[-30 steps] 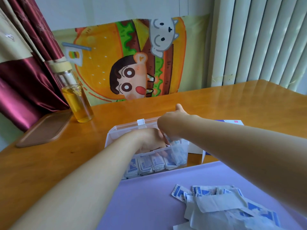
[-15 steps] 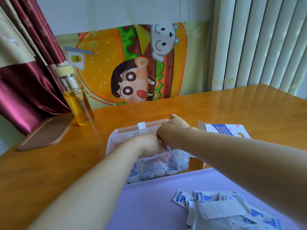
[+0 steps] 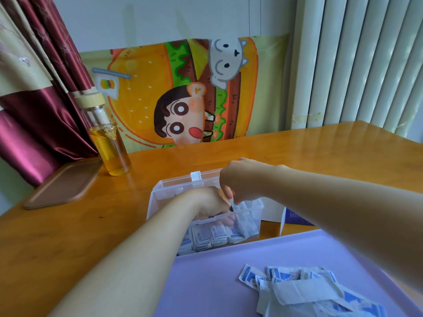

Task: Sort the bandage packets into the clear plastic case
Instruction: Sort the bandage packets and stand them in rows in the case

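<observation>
The person is working through the filing step of the sort: both hands are meeting over the clear plastic case [image 3: 160,191], which is standing open on the tabletop [image 3: 68,236] just beyond the purple mat [image 3: 206,282]. The right hand [image 3: 238,179] is hanging over the case's right half with its fingers bunched together and pointing down, pinching what looks like a single bandage packet [image 3: 235,203] at the rim. The left hand [image 3: 206,203] is reaching down inside the case, its fingers [image 3: 223,221] showing through the front wall on top of the row of filed packets [image 3: 210,236]. It cannot be told whether it is gripping them or only pressing them aside to make a gap. Judging by this, the next move is asking the right hand to slip its packet upright into that gap and let go while the left is steadying the row. After that, a reach back to the loose pile of packets [image 3: 309,289] lying on the mat near the person seems due, since a fair heap is waiting there and the job looks only partly done.
</observation>
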A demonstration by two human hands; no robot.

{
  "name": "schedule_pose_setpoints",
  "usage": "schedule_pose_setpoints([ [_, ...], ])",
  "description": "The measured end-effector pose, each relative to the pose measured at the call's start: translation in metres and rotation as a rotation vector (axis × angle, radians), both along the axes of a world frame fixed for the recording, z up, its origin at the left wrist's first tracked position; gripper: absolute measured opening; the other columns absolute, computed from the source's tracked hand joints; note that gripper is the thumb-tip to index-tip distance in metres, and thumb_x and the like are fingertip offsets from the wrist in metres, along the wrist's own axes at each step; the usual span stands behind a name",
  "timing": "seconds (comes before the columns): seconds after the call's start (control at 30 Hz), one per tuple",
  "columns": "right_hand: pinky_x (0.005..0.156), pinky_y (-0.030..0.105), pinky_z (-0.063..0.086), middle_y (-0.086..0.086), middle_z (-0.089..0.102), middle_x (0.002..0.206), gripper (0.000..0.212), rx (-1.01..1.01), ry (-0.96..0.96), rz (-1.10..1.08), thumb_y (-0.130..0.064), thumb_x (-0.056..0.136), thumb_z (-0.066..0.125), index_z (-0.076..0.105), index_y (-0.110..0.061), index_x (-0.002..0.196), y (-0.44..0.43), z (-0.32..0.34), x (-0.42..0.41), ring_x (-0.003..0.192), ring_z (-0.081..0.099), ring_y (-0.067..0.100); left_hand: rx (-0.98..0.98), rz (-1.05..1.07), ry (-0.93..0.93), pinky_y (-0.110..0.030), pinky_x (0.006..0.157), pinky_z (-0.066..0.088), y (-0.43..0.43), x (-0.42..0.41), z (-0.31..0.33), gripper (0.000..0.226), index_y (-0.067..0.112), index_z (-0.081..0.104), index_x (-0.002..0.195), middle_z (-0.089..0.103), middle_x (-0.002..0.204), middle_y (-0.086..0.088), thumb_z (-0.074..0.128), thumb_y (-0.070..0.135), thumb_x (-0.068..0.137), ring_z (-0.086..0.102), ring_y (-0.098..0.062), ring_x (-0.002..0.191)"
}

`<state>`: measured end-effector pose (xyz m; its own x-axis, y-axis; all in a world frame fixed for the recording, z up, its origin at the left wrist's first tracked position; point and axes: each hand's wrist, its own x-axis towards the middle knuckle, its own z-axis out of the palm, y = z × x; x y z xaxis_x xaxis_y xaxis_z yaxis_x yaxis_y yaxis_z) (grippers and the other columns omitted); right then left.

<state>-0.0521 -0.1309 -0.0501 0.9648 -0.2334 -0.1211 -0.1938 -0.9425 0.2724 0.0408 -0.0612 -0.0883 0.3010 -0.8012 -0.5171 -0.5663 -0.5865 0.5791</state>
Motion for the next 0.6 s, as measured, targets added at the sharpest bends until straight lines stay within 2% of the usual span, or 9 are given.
schedule_pose_setpoints([
  [0.07,0.1,0.037,0.033,-0.002,0.057,0.112,0.032,0.002,0.084,0.001,-0.025,0.088,0.064,0.06,-0.019,0.118,0.001,0.003,-0.001,0.111,0.045,0.02,-0.033,0.024,-0.023,-0.014,0.057,0.049,0.0,-0.001,0.001,0.024,0.026,0.058,0.093,0.062,0.09,0.006,0.073,0.011,0.081,0.06,-0.005,0.074],
  [0.13,0.104,0.043,0.026,-0.003,0.053,0.115,0.031,-0.009,0.193,-0.022,-0.019,0.092,0.057,0.057,-0.021,0.123,0.004,0.001,-0.001,0.12,0.041,0.022,-0.04,0.034,-0.052,-0.018,0.062,0.05,0.001,-0.004,0.005,0.017,0.027,0.064,0.084,0.064,0.084,0.003,0.064,0.01,0.087,0.058,-0.009,0.07],
  [0.23,0.11,0.052,0.011,-0.002,0.049,0.131,0.037,0.009,0.312,-0.084,-0.012,0.095,0.05,0.051,-0.022,0.131,0.007,-0.004,0.001,0.133,0.03,0.024,-0.042,0.021,-0.196,-0.023,0.056,0.038,0.004,-0.007,0.01,0.038,0.033,0.063,0.07,0.054,0.07,0.003,0.044,0.01,0.094,0.042,-0.014,0.062],
  [0.3,0.11,0.055,0.005,-0.002,0.046,0.136,0.038,0.01,0.346,-0.1,-0.013,0.095,0.052,0.051,-0.025,0.131,0.008,-0.005,0.003,0.137,0.025,0.025,-0.024,0.006,-0.262,-0.022,0.054,0.034,0.006,-0.01,0.011,0.04,0.036,0.06,0.068,0.05,0.069,0.004,0.042,0.011,0.094,0.039,-0.014,0.062],
  [0.47,0.109,0.062,-0.003,-0.003,0.039,0.145,0.048,-0.032,0.41,-0.118,-0.016,0.091,0.061,0.047,-0.027,0.135,0.008,-0.008,0.009,0.142,0.017,0.027,0.008,0.01,-0.338,-0.022,0.054,0.034,0.006,-0.011,0.011,0.035,0.031,0.055,0.067,0.048,0.068,0.002,0.044,0.014,0.095,0.038,-0.014,0.061],
  [0.6,0.109,0.062,-0.003,-0.001,0.038,0.145,0.05,-0.022,0.407,-0.139,-0.013,0.094,0.054,0.041,-0.025,0.14,0.011,-0.008,0.009,0.142,0.016,0.028,0.006,0.023,-0.334,-0.022,0.052,0.031,0.007,-0.015,0.015,0.037,0.029,0.054,0.064,0.046,0.066,0.002,0.042,0.015,0.096,0.036,-0.014,0.058],
])
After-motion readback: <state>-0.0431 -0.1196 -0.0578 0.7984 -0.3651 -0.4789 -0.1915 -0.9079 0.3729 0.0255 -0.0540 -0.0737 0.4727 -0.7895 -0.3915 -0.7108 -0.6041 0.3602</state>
